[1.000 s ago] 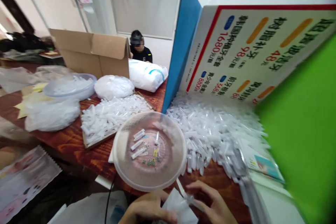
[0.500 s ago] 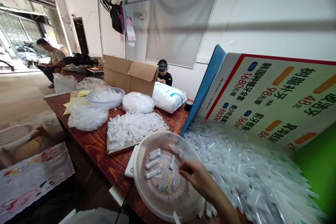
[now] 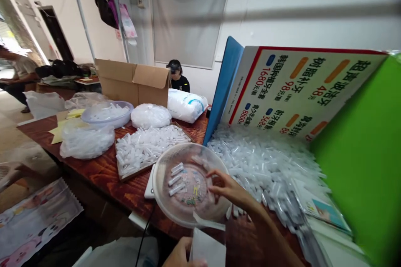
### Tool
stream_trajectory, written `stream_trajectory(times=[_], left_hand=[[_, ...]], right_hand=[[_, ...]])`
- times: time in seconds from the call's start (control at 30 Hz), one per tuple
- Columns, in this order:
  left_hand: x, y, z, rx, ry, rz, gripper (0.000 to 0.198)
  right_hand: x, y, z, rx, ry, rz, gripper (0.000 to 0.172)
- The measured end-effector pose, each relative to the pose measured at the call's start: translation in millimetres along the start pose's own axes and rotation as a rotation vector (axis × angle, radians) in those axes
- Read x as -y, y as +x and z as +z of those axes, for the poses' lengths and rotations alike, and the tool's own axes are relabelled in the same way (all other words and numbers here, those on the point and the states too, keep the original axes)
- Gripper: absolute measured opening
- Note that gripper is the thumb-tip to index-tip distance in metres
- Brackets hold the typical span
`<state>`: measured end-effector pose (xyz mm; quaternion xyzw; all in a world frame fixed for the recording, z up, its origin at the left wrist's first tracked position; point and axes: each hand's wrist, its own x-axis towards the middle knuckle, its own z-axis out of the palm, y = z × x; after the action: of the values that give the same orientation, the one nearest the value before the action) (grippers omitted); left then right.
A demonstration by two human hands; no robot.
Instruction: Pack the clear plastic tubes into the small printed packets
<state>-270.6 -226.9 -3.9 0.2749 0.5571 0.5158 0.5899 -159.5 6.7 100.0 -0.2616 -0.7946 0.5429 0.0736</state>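
My right hand reaches into a round, translucent plastic bowl. Its thumb and fingers are closed around a small clear plastic tube, partly hidden by the fingers. To their left, several white-and-clear tubes lie in a row on the bowl's patterned bottom. At the lower edge of the view, my left hand grips a white, translucent bag whose upper flap stands open near the bowl's front rim. Under the bowl's left side shows part of a white, flat device.
A tray of white tubes lies behind the bowl. A large heap of clear tubes fills the right, against a printed board. Farther back are plastic bags, a lilac basin and a cardboard box. Two people sit beyond.
The view has swung right. My left hand has come into view with the white bag. My right hand's fingers, earlier beside a tube in the bowl, have closed on it.
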Motion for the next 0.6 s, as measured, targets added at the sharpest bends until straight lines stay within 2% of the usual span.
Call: stream_trajectory(times=[0.13, 0.23, 0.33, 0.4, 0.5, 0.6], left_hand=[[-8, 19, 20.2, 0.270, 0.007, 0.015, 0.086], [-12, 35, 41.3, 0.389, 0.061, 0.004, 0.081], [-7, 47, 61.2, 0.442, 0.128, -0.022, 0.079], [0, 53, 73.1, 0.475, 0.180, -0.024, 0.079], [5, 57, 91.0, 0.520, 0.278, -0.011, 0.084], [2, 54, 112.3, 0.462, 0.396, -0.021, 0.083]], right_hand=[[-31, -88, 8, -0.195, 0.358, -0.007, 0.032], [-52, -126, 24, -0.390, 0.415, 0.038, 0.033], [-65, -149, 35, -0.499, 0.422, 0.014, 0.041], [-72, -165, 40, -0.463, 0.411, -0.031, 0.051], [-85, -192, 46, -0.439, 0.561, 0.006, 0.078], [-102, -222, 47, -0.535, 0.635, -0.001, 0.084]])
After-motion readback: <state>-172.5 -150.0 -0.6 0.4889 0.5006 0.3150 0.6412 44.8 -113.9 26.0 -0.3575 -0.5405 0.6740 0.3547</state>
